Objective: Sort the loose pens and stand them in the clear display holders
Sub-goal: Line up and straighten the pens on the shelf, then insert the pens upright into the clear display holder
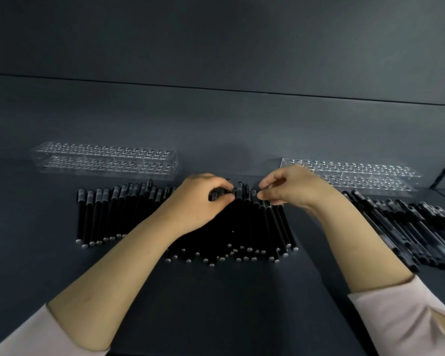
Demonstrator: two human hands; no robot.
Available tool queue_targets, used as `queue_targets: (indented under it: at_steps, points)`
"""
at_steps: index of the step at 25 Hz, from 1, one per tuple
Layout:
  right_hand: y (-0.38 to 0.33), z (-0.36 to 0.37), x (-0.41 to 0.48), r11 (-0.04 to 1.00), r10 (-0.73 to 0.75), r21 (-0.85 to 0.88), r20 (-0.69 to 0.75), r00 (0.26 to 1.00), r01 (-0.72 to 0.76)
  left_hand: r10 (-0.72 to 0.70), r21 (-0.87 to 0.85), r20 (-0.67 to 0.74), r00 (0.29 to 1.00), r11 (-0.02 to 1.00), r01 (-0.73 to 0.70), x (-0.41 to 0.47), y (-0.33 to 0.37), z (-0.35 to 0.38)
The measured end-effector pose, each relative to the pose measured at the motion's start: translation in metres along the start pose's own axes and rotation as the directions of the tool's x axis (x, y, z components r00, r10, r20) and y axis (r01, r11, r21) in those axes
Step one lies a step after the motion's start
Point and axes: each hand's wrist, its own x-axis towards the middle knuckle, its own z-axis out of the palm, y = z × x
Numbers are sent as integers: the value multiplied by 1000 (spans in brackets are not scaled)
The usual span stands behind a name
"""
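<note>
A wide row of black pens [108, 214] with grey caps lies flat on the dark table, tips toward me. My left hand [198, 199] curls its fingers round the cap ends of a few pens at the row's middle. My right hand [290, 187] pinches the cap end of a pen just to the right. A second heap of black pens [416, 227] lies slanted at the right. Two clear display holders with many holes stand behind: one at the back left [106, 160], one at the back right [365, 176]. Both holders hold no pens.
The dark table [216, 304] runs to a dark back wall [216, 111] with a ledge line. Pale pink sleeves cover both my upper forearms at the bottom corners.
</note>
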Motion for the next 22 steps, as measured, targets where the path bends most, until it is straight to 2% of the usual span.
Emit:
queue_targets:
  at_steps: [3,5,8,10,12,14,18,22]
  points:
    - [-2,6,-2,996,-22,-88,36,999,25,5,79,70,998,997,-11,-1,-4,7]
    - [-2,6,-1,990,-59,-128,8,998,60,0,74,71,997,997,-5,-2,-6,9]
    - [-5,6,1,961,-189,-216,-62,980,172,-18,51,21,1000,999,16,0,-8,3]
    - [-11,8,-3,916,-312,-286,-69,948,281,-81,46,-42,996,996,83,-2,-10,-5]
    - [-18,11,-10,857,-422,-338,-25,906,390,-163,45,-118,980,985,169,-13,-10,-17]
    - [-27,14,-19,823,-486,-321,31,874,469,-221,66,-171,960,970,235,-32,-14,-33]
    - [-50,36,-37,763,-543,-322,150,826,560,-326,134,-268,907,919,370,-73,-24,-78]
    - [-72,72,-54,722,-545,-336,262,796,605,-456,87,-313,833,860,503,-111,-49,-102]
